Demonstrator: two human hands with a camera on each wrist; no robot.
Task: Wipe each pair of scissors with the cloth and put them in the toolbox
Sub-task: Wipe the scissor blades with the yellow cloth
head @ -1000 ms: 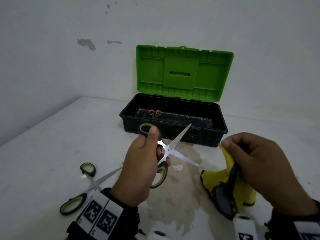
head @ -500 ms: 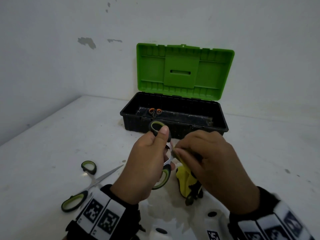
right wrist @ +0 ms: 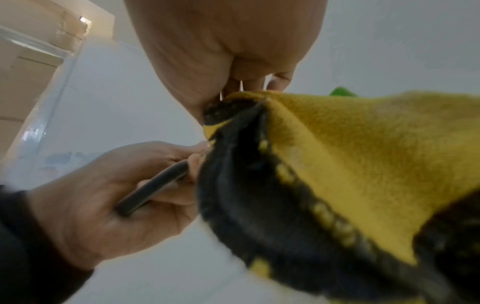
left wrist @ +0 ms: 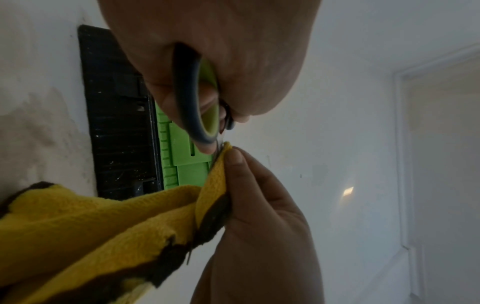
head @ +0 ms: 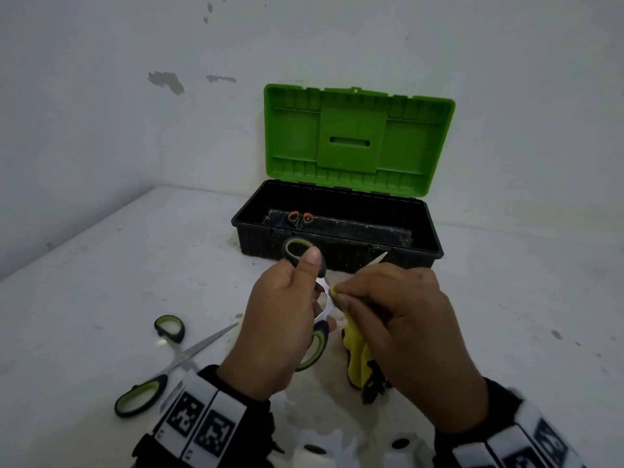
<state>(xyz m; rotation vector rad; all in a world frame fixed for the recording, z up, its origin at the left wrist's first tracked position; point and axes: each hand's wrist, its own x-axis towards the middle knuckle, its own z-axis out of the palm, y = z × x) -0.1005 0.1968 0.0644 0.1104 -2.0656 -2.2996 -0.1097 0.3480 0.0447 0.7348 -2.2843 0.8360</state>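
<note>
My left hand (head: 287,319) grips the handles of green-and-grey scissors (head: 299,251), held above the table in front of the toolbox (head: 337,255). My right hand (head: 398,319) pinches a yellow cloth with dark trim (head: 358,359) against the blades near the pivot; only one blade tip (head: 381,257) shows past the knuckles. The left wrist view shows the cloth (left wrist: 103,222) folded round the blade beside the green handle loop (left wrist: 205,111). In the right wrist view the cloth (right wrist: 363,164) fills the frame. A second green pair (head: 169,359) lies on the table at the left. Small orange-handled scissors (head: 300,217) lie inside the toolbox.
The black toolbox stands open with its green lid (head: 358,140) upright against the wall. The white table (head: 101,265) has a stained patch in front of the box, and walls close it in behind and at the left.
My right hand brought the cloth from the right up onto the open blades and now pinches them near the pivot. My left hand lifted the scissors slightly.
</note>
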